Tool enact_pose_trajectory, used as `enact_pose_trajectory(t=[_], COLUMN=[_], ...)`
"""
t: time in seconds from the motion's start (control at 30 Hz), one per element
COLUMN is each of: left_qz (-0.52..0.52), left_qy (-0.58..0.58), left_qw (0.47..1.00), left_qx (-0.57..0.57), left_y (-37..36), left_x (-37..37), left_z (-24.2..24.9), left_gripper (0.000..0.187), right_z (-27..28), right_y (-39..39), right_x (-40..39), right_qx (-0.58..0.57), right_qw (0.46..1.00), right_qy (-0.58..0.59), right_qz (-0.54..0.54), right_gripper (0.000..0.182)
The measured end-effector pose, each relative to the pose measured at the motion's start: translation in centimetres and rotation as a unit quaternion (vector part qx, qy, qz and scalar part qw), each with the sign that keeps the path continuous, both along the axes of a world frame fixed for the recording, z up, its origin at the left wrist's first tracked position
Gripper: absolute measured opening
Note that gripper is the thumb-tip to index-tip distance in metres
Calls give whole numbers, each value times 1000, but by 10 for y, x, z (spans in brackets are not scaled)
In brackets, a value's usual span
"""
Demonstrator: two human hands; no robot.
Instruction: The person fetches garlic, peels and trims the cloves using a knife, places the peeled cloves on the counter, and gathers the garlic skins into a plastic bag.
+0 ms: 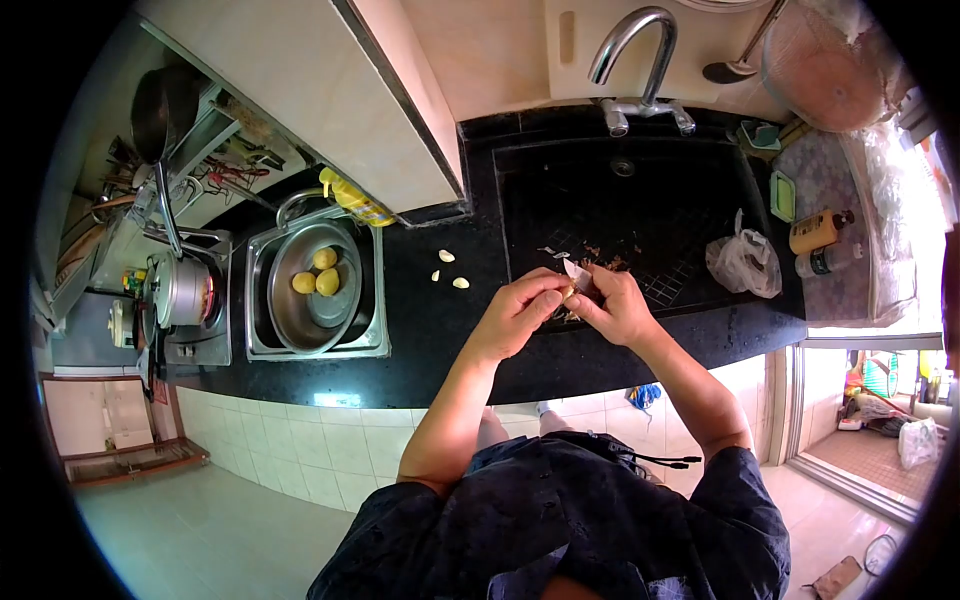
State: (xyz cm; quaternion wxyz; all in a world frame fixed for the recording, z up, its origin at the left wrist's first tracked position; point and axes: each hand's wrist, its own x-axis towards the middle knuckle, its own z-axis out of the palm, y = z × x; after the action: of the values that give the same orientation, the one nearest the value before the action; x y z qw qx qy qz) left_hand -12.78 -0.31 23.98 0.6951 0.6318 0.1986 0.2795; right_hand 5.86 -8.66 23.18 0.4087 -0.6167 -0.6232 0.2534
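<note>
While the left hand [520, 310] pinched a garlic clove [567, 293] and the right hand [618, 305] gripped a knife [577, 274], the blade could easily have nicked those close fingertips.

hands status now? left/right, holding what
Left hand: closed on a garlic clove.
Right hand: closed on a knife, blade at the clove, over the sink.

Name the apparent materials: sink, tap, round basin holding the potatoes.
Sink: black, matte, speckled, probably granite or composite stone. Tap: polished metal, bright chrome-like reflections. Round basin: likely stainless steel, brushed grey sheen.
</note>
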Motion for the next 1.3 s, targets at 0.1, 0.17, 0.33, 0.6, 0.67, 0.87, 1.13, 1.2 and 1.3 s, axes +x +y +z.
enact_pose_trajectory(t=[0.1, 0.17, 0.33, 0.6, 0.67, 0.87, 1.13, 1.2, 1.3], left_qz=[-37, -22, -34, -21, -20, -8, 30, 66, 105], left_qy=[35, 10, 11, -14, -9, 10, 42, 28, 39], left_qw=[997, 994, 993, 997, 998, 999, 998, 988, 982], left_qx=[-56, -102, -116, -73, -67, -45, 41, 139, 155], left_y=[4, 2, 4, 0, 0, -3, -9, -10, -16], left_x=[-8, -6, -10, -8, -9, -7, -2, 2, 9], left_z=[9, 5, -5, -1, 1, 6, 6, 6, 8], left_gripper=[27, 27, 39, 27, 25, 21, 18, 17, 18], right_z=[7, 7, 8, 15, 11, 10, 12, 11, 0], right_y=[0, 1, 3, 0, -1, -2, -5, -4, -3], right_x=[-3, -4, -4, -6, -6, -11, -9, -11, -13], right_qx=[-1, 3, 16, 25, 29, 13, -27, -14, 7], right_qw=[1000, 1000, 1000, 1000, 999, 999, 995, 997, 997], right_qy=[11, 18, 17, -3, 1, 46, 86, 82, 36], right_qz=[15, 19, 16, 16, 18, 15, 30, 9, -66], right_gripper=[50, 50, 49, 48, 47, 47, 41, 41, 41])
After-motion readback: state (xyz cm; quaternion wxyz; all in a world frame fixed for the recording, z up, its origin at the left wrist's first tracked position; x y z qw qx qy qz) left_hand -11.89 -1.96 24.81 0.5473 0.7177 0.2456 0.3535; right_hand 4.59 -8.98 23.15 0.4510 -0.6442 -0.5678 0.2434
